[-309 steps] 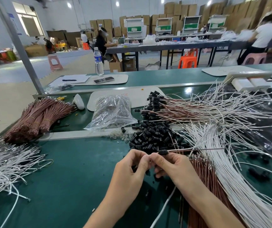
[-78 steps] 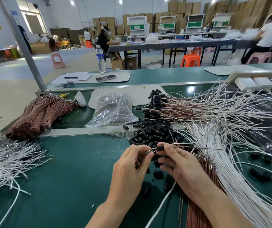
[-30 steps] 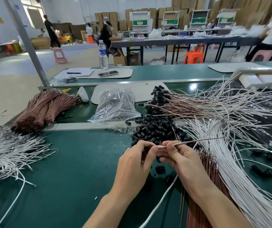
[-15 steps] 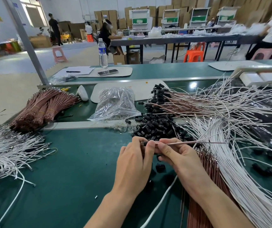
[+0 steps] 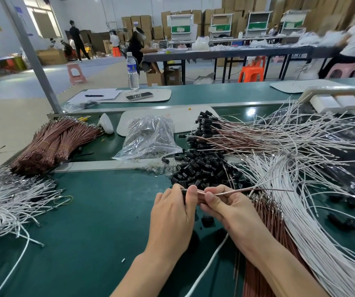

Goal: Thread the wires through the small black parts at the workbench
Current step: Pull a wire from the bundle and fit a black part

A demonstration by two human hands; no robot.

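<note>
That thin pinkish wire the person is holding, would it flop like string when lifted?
Probably springy rather than floppy: the wire sticks out almost straight past the right hand with barely any droop. Likely very light too, since the left hand and the right merely pinch it. Being thin, it might kink if bent sharply.

The green bench carries a loose heap of white wires at its left edge, and behind them banded brown bundles lie by the metal rail that crosses it. Mid-bench lie a clear bag, a pale board and a pile of black parts, with capped wires fanned out behind the pile and a white sheaf and a brown sheaf down the right side. The far strip holds a bottle, a phone and papers.
</note>
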